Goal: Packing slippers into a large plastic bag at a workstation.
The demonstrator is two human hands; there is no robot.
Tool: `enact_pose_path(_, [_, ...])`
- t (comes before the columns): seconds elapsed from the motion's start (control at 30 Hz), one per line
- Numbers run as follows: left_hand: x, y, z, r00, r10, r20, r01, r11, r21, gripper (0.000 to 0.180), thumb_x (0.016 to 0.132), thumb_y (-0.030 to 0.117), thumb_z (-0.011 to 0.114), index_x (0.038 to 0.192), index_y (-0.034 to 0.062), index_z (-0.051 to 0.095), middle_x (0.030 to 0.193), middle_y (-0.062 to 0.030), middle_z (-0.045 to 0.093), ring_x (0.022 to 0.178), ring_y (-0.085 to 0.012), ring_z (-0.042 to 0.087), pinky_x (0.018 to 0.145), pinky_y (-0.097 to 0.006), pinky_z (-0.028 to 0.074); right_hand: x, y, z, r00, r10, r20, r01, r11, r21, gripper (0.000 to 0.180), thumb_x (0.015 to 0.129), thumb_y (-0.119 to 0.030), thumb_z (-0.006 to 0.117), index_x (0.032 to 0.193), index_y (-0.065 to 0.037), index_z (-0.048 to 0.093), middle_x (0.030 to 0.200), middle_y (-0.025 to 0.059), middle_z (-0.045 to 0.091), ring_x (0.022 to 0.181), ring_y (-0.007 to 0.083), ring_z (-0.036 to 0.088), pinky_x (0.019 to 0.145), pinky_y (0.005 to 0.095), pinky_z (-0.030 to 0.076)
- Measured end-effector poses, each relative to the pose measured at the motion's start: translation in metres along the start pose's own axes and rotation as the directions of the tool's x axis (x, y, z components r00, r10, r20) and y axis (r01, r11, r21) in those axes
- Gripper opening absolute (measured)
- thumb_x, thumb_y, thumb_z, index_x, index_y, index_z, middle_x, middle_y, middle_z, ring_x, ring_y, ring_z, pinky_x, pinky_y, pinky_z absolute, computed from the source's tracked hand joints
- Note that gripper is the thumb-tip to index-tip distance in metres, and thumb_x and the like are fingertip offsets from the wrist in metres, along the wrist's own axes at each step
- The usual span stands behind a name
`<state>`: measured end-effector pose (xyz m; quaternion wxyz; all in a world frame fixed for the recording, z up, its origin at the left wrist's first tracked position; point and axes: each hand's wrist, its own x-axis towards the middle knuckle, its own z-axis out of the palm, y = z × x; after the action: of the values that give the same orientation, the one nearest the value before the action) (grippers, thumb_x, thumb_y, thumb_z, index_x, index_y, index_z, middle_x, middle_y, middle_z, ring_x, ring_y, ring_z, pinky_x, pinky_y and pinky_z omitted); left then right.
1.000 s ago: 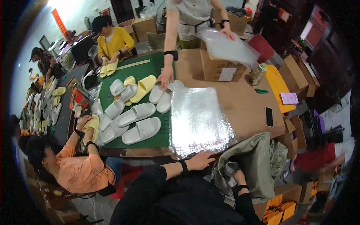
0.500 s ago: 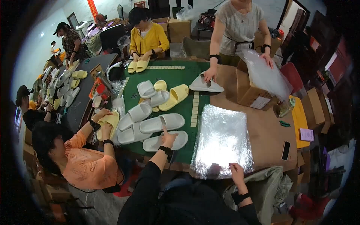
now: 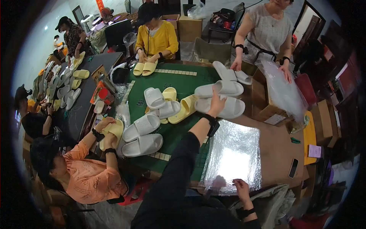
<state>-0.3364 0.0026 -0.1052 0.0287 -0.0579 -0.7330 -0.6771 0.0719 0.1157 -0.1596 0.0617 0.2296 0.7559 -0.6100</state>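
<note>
My left hand (image 3: 216,104) reaches across the table and grips a pair of pale grey slippers, the far slipper (image 3: 220,88) and the near slipper (image 3: 225,107) lying side by side. My right hand (image 3: 241,189) hovers over the near edge of a stack of clear plastic bags (image 3: 238,147), fingers loosely bent and apart, nothing in them. Left of my left arm lie more pale grey slippers (image 3: 142,145), some stacked, and yellow slippers (image 3: 183,110) on the green mat (image 3: 179,149).
Across the table a person in grey touches grey slippers (image 3: 228,71) beside a cardboard box (image 3: 263,101) with plastic sheeting. A person in yellow and one in orange handle yellow slippers (image 3: 114,133). A phone (image 3: 293,168) and green scissors (image 3: 295,140) lie at right.
My left hand has carried the pair of grey slippers rightward and away from me, to beyond the bags. The person in grey has moved their slippers toward the box. My view has shifted slightly.
</note>
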Motion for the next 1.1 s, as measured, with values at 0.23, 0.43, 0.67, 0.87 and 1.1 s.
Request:
enact_pose_path(0.23, [-0.021,-0.064,-0.074,0.951,0.107,-0.289,0.091,0.797,0.597,0.082,0.07,0.027,0.066,0.135,0.0062,0.021,0.13,-0.0279,0.028,0.125,-0.0421,0.02,0.101,-0.048,0.018,0.006,-0.005,0.007,0.997,0.075,0.013,-0.074,0.996,-0.048,0.019,0.086,-0.011,0.05,0.097,0.002,0.059,0.087,0.0092,0.063,0.079,0.0165,0.06,0.071,0.0275,0.047])
enact_pose_path(0.43, [-0.071,-0.117,-0.267,0.336,0.085,-0.938,0.8,0.5,0.332,0.095,0.065,0.055,0.063,0.138,0.0175,0.016,0.14,-0.0233,0.011,0.126,-0.0428,0.018,0.099,-0.054,0.015,0.028,-0.005,0.023,0.988,0.092,0.123,-0.08,0.992,-0.098,0.016,0.085,-0.008,0.051,0.094,0.003,0.058,0.086,0.0082,0.062,0.08,0.0147,0.059,0.072,0.0264,0.048])
enact_pose_path(0.67, [-0.123,-0.13,-0.356,0.458,-0.554,-0.695,0.774,0.634,0.004,0.059,0.073,0.04,0.065,0.115,0.0024,0.048,0.117,-0.0169,0.047,0.102,-0.0284,0.047,0.087,-0.042,0.034,0.062,-0.004,0.043,0.968,0.057,0.244,-0.023,0.99,-0.138,0.019,0.086,-0.013,0.052,0.096,0.001,0.059,0.086,0.0077,0.063,0.078,0.0136,0.058,0.071,0.0256,0.047])
enact_pose_path(0.87, [-0.133,-0.091,-0.325,0.664,-0.4,-0.631,0.278,0.916,-0.288,0.034,0.083,0.016,0.057,0.109,-0.0052,0.049,0.107,-0.0116,0.055,0.093,-0.0196,0.052,0.079,-0.031,0.041,0.064,0.005,0.045,0.96,0.098,0.261,-0.037,0.973,-0.23,0.021,0.087,-0.017,0.052,0.099,-0.001,0.06,0.086,0.0078,0.063,0.076,0.014,0.058,0.068,0.0268,0.046])
enact_pose_path(1.1, [-0.06,0.005,-0.222,0.941,-0.264,-0.21,0.148,0.882,-0.447,0.031,0.09,0.021,0.045,0.113,0.0003,0.045,0.109,-0.0079,0.05,0.096,-0.0157,0.047,0.085,-0.029,0.037,0.06,0.003,0.047,0.955,0.105,0.276,-0.056,0.982,-0.18,0.02,0.087,-0.014,0.051,0.098,0.0,0.059,0.087,0.0085,0.063,0.079,0.0144,0.059,0.07,0.0268,0.046])
